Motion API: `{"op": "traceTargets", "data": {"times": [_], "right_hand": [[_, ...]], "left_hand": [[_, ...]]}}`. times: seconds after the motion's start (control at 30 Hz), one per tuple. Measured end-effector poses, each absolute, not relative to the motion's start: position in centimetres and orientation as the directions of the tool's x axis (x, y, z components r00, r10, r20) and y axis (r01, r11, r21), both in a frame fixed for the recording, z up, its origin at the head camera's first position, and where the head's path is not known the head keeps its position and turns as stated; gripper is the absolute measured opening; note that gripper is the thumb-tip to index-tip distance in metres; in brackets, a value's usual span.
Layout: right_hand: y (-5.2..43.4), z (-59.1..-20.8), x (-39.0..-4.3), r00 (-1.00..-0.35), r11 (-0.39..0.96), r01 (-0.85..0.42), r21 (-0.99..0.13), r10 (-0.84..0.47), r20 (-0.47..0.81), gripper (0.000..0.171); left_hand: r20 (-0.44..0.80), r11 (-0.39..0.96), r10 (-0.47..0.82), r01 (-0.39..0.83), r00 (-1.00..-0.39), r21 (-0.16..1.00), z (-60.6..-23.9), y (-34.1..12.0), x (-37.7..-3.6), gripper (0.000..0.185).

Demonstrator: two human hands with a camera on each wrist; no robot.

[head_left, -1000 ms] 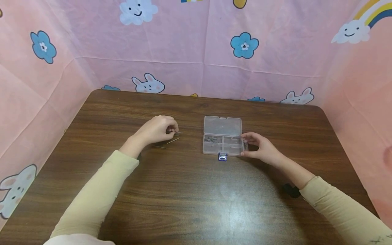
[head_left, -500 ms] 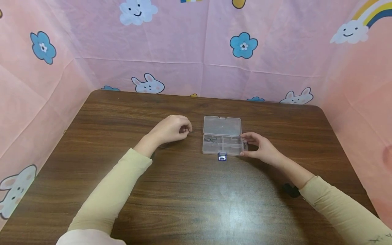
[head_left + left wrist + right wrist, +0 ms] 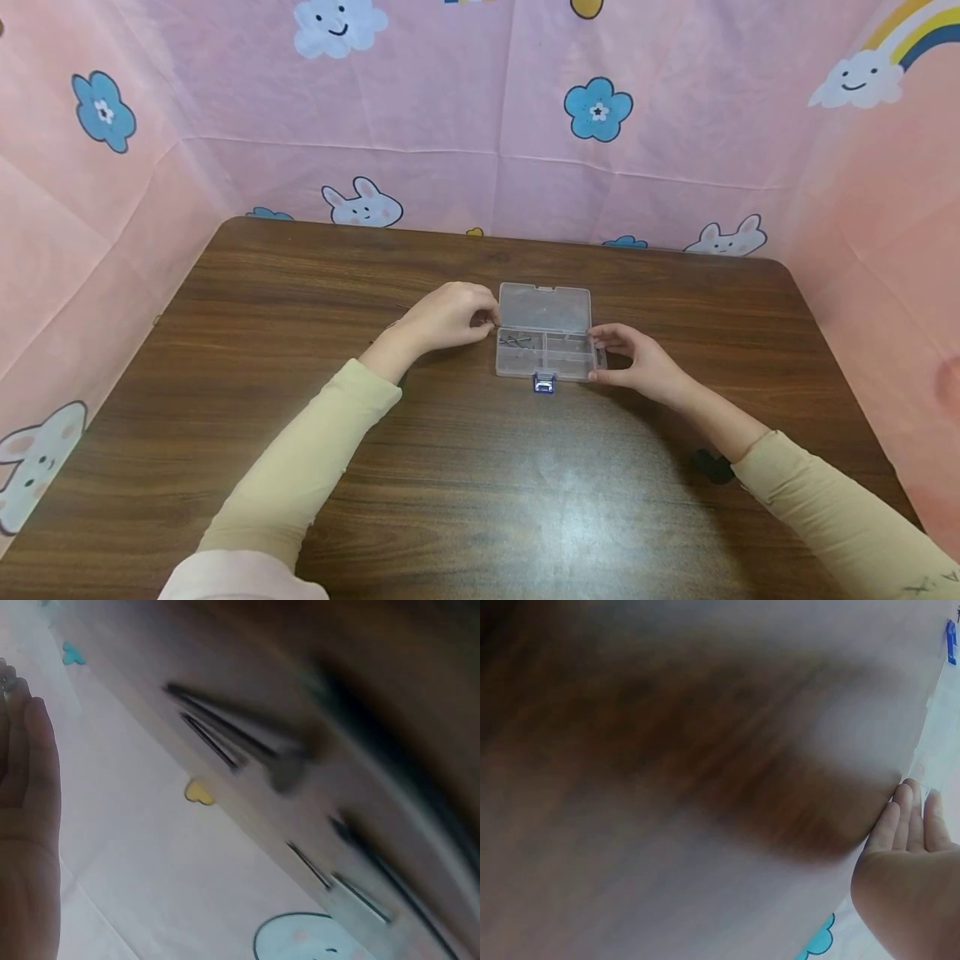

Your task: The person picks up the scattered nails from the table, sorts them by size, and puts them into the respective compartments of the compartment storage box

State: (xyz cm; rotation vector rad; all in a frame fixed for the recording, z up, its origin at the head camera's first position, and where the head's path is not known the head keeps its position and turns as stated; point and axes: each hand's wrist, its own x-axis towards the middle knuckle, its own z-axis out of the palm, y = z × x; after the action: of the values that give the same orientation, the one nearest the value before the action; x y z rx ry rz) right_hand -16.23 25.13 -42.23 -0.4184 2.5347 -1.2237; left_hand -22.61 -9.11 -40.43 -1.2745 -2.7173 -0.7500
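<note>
A small clear plastic box lies open on the brown table, its lid folded back and a blue latch at the front. A few thin nails lie in its rear left compartment. My left hand is at the box's left edge, fingertips pinched together on a thin nail that barely shows. My right hand grips the box's right end between thumb and fingers. In the left wrist view, loose nails show blurred on the table.
Pink cloth printed with clouds, flowers and rabbits walls the table on three sides. Behind my left hand a loose nail lies on the wood. Both wrist views are heavily blurred.
My left hand left the loose nails and travelled right with a pinched nail, reaching the box's left edge. The right hand and the box stayed put.
</note>
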Motion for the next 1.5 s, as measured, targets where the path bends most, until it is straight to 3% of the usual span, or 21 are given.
{"op": "traceTargets", "data": {"times": [0.3,0.63,0.87,1.5], "right_hand": [[25.2,-42.3,-16.4,-0.914,0.595,-0.136,-0.792,-0.384,-0.131,0.063],[25.3,-42.5,-16.5,-0.916,0.602,-0.134,-0.787,-0.378,-0.133,0.063],[25.3,-42.4,-16.4,-0.914,0.595,-0.138,-0.791,-0.384,-0.129,0.063],[25.2,-42.1,-16.4,-0.91,0.591,-0.131,-0.796,-0.39,-0.139,0.062]], "left_hand": [[0.232,0.504,0.755,0.769,-0.613,0.392,-40.4,-7.2,-22.7,0.013],[0.166,0.535,0.771,0.767,-0.614,0.354,-40.4,-6.1,-22.5,0.01],[0.164,0.515,0.796,0.793,-0.583,0.325,-40.4,-5.7,-22.5,0.011],[0.153,0.517,0.792,0.783,-0.591,0.345,-40.5,-5.6,-22.5,0.008]]}}
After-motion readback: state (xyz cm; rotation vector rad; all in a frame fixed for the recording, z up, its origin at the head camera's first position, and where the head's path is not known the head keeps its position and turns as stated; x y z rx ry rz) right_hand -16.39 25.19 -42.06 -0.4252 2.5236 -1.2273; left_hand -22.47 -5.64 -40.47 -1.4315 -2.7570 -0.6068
